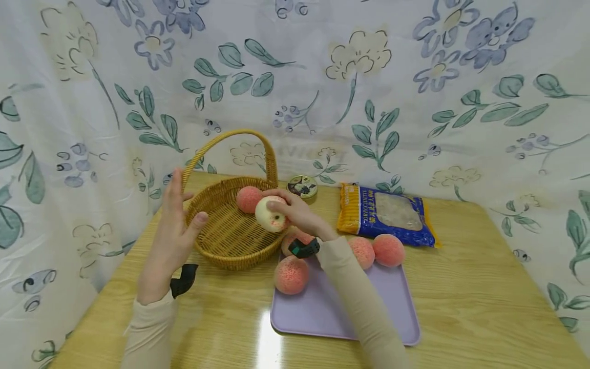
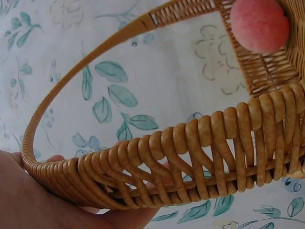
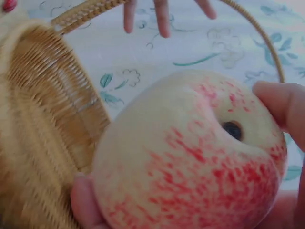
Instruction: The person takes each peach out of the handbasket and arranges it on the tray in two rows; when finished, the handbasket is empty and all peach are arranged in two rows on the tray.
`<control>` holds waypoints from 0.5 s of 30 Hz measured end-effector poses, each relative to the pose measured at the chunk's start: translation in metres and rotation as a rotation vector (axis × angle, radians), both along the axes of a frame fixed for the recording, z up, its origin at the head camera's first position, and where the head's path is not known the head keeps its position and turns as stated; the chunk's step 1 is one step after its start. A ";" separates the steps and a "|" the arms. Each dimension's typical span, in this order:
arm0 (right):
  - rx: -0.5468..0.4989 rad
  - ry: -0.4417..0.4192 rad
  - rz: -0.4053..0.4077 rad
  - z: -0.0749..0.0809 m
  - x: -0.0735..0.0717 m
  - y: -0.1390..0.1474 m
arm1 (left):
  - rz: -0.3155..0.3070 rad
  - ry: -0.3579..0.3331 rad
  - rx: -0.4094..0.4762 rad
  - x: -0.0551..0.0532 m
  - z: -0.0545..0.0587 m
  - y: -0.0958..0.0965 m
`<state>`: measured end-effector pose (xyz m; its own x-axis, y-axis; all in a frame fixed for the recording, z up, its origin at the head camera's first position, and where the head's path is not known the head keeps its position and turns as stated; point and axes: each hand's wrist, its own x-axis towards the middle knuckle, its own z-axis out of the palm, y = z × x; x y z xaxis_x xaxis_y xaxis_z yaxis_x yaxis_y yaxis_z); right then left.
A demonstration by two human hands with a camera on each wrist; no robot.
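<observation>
My right hand (image 1: 300, 211) holds a pale peach (image 1: 265, 214) speckled red, its dark stem hollow showing in the right wrist view (image 3: 190, 157). The peach hangs over the right side of a wicker basket (image 1: 232, 260), overlapping its rim in the head view. Inside, against the far right wall, sits a pink peach (image 1: 247, 199). My left hand (image 1: 168, 238) is at the basket's left side, fingers straight and thumb apart. In the left wrist view, the basket's handle (image 2: 62, 88) meets the rim right by that palm, and parts of the fingers are hidden behind the weave.
Several pink peaches, one a front peach (image 1: 291, 275), lie on a lilac tray (image 1: 313, 315) right of the basket. Behind are a round tin (image 1: 301, 187) and a blue-and-yellow pasta bag (image 1: 387, 212). A floral curtain (image 1: 313, 102) borders the wooden table (image 1: 484, 287).
</observation>
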<state>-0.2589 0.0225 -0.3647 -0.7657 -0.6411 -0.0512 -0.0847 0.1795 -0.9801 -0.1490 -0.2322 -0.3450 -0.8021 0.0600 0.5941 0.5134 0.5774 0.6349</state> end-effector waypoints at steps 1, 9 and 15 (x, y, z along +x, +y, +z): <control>0.000 0.016 -0.020 -0.002 0.004 0.009 | -0.002 -0.001 0.003 0.000 0.000 0.000; -0.094 0.123 -0.097 -0.023 0.039 0.064 | 0.004 0.001 -0.001 0.000 0.001 0.000; -0.040 0.163 -0.148 -0.038 0.065 0.089 | 0.009 -0.004 0.005 0.000 0.002 0.002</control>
<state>-0.1940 0.1118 -0.4029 -0.8480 -0.5197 0.1042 -0.2180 0.1628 -0.9623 -0.1490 -0.2302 -0.3433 -0.8049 0.0500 0.5913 0.5059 0.5786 0.6398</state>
